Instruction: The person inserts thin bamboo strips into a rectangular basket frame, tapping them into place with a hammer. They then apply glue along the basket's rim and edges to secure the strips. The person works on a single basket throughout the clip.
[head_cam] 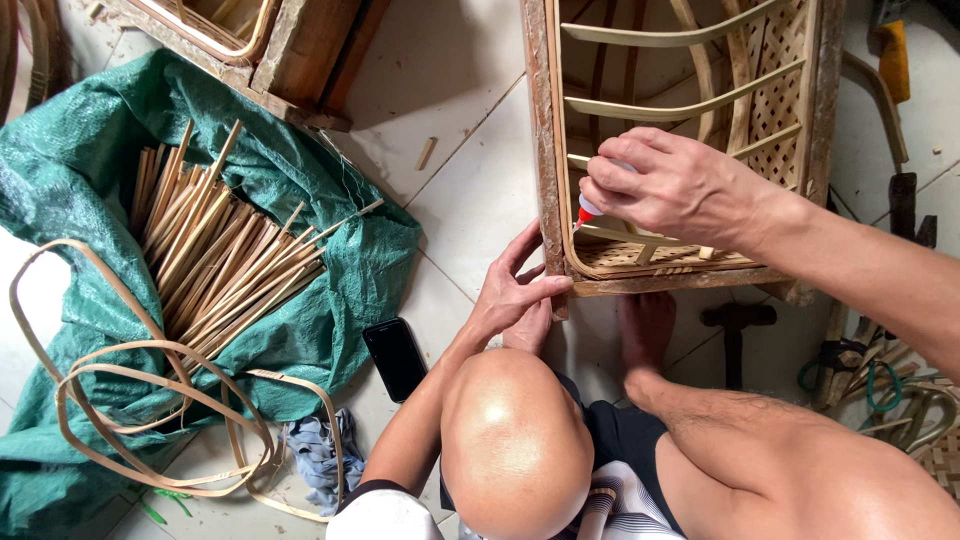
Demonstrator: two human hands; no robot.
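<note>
My right hand (672,186) pinches a small glue bottle (590,206) with a red nozzle, its tip against a bamboo strip on the left inner side of a wooden frame (541,150). The frame holds several curved bamboo slats (668,108) and a woven bamboo panel (780,70). My left hand (517,288) rests on the frame's lower left corner, fingers spread against the wood. My knee (515,430) and foot (646,326) are just below the frame.
A bundle of bamboo sticks (215,250) lies on a green tarp (90,150) at left, with looped bamboo strips (150,400) in front. A black phone (394,357) and blue rag (318,452) lie on the tiled floor. A hammer (736,330) and tools sit at right.
</note>
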